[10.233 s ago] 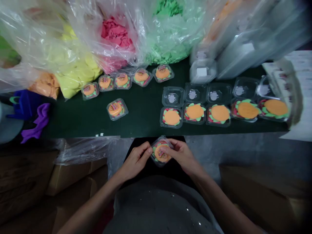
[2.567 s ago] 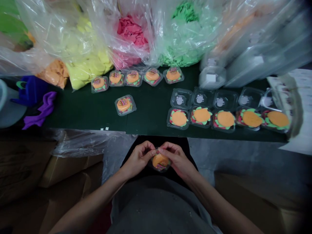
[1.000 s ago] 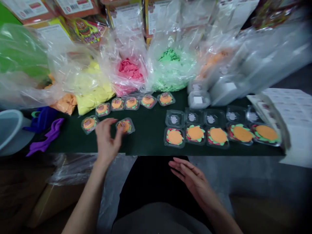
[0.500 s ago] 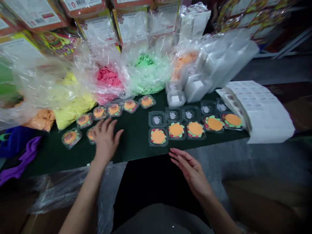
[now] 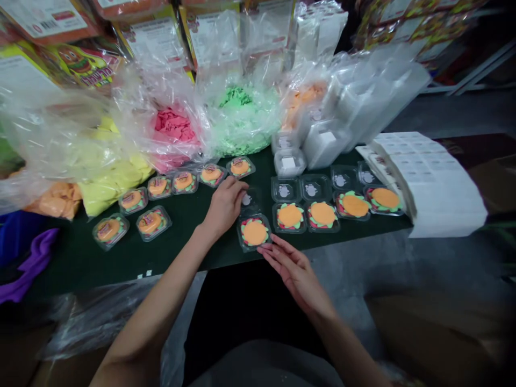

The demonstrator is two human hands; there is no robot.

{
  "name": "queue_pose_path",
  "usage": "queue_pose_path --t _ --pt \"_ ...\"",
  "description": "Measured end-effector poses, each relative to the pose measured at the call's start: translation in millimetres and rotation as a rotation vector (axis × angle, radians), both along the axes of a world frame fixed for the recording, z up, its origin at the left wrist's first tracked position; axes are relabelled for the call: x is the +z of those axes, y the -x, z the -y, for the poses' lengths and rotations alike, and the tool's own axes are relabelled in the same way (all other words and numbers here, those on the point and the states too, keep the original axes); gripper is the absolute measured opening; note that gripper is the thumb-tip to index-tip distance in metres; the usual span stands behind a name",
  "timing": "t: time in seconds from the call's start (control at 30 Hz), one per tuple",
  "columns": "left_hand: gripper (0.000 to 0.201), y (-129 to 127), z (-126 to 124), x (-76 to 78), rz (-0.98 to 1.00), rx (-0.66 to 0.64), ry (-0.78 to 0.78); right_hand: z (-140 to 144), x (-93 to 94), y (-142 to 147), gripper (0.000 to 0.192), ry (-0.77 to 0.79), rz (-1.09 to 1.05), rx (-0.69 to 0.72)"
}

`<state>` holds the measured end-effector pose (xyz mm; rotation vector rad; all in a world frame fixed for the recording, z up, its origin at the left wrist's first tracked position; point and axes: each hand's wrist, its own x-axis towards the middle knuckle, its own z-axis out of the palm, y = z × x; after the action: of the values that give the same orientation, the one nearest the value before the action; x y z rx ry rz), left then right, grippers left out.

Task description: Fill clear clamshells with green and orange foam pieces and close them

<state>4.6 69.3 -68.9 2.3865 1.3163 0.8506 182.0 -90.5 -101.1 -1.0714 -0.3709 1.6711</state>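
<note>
A clear plastic clamshell container (image 5: 255, 233) lies with its lid folded back at the left end of a row. Inside it are an orange foam disc and green and red pieces, layered like a burger. My left hand (image 5: 226, 205) is closed at the left edge of its raised lid (image 5: 250, 201), partly covering it. At the near right corner of the same container, my right hand (image 5: 296, 271) pinches the rim with its fingertips. Several more lid-open containers (image 5: 289, 216) with burger pieces continue to the right.
Several closed burger containers (image 5: 153, 222) sit on the dark table (image 5: 193, 236) at left. Behind are bags of yellow (image 5: 113, 180), pink (image 5: 175, 129) and green pieces (image 5: 242, 123). Stacked empty containers (image 5: 324, 142) and label sheets (image 5: 427, 183) stand right; purple cloth (image 5: 34, 266) lies far left.
My left hand has moved right from the closed containers to the lid of the leftmost open one. My right hand has come up left to its corner. That container has shifted slightly left and turned.
</note>
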Motion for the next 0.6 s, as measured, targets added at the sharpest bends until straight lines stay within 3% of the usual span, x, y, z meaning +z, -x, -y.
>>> queue_pose_path --t 0.13,0.3,0.43,0.6 --pt "0.025 21 77 5.2 0.180 -0.014 -0.014 13 1.8 11 0.041 0.064 -0.115 0.088" --pt "0.046 30 159 -34.0 0.103 -0.136 -0.002 29 -1.0 19 0.036 0.076 -0.189 0.113" --pt "0.056 30 190 -61.7 0.062 -0.159 -0.015 34 -5.0 19 0.032 0.059 -0.168 0.121" --pt "0.050 28 196 -59.1 0.054 -0.053 -0.139 34 -3.1 22 0.039 0.014 0.007 0.130"
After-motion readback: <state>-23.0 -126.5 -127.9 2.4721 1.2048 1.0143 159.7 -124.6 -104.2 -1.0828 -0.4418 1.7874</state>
